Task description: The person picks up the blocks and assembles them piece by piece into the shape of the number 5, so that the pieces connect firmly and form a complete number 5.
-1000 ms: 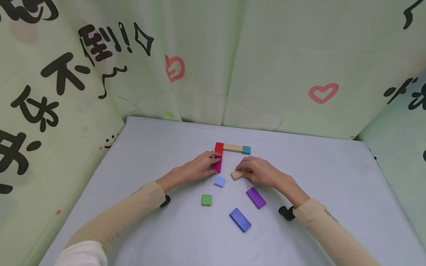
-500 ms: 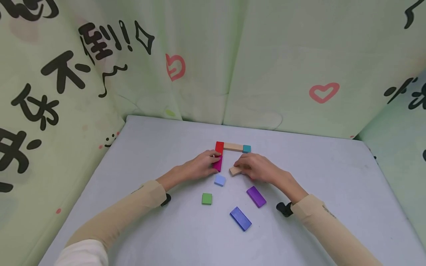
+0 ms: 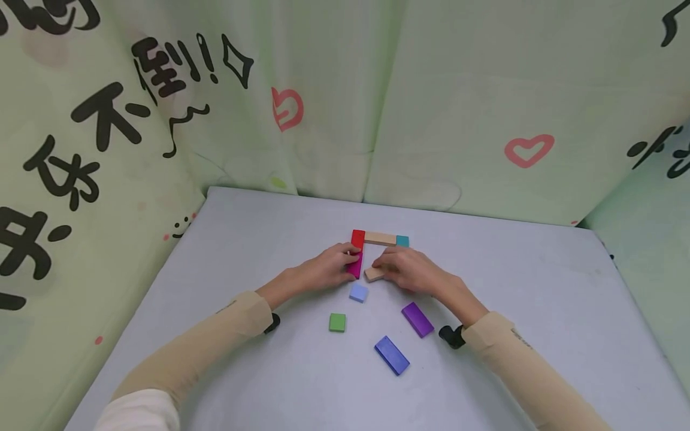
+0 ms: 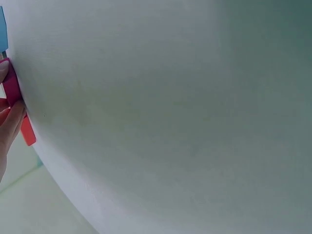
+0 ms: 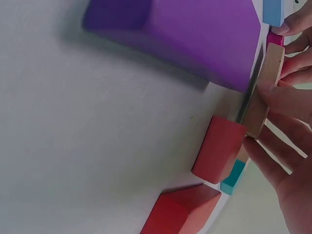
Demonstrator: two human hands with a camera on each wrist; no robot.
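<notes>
My left hand point(image 3: 331, 266) pinches a magenta block point(image 3: 354, 267) between thumb and fingers; a red block point(image 3: 358, 237) adjoins its far end. My right hand point(image 3: 408, 267) grips a plain wooden block point(image 5: 265, 87), thumb on one face and fingers behind. This wooden block's free end point(image 3: 373, 274) is just right of the magenta block's near end. Beyond the hands, another wooden block point(image 3: 380, 238) extends right from the red one to a teal block point(image 3: 402, 240). A light blue block point(image 3: 358, 293) lies just nearer than the left thumb.
A green block point(image 3: 337, 322), a purple block point(image 3: 417, 319) and a blue block point(image 3: 392, 355) lie nearer on the white tabletop point(image 3: 259, 383). Two red blocks, one upper point(image 5: 217, 151) and one lower point(image 5: 180, 210), show in the right wrist view. A printed curtain point(image 3: 431, 108) encloses the table.
My right hand has moved left with the wooden block, bringing it closer to the magenta block. The left hand keeps its pinch; the other blocks lie as before.
</notes>
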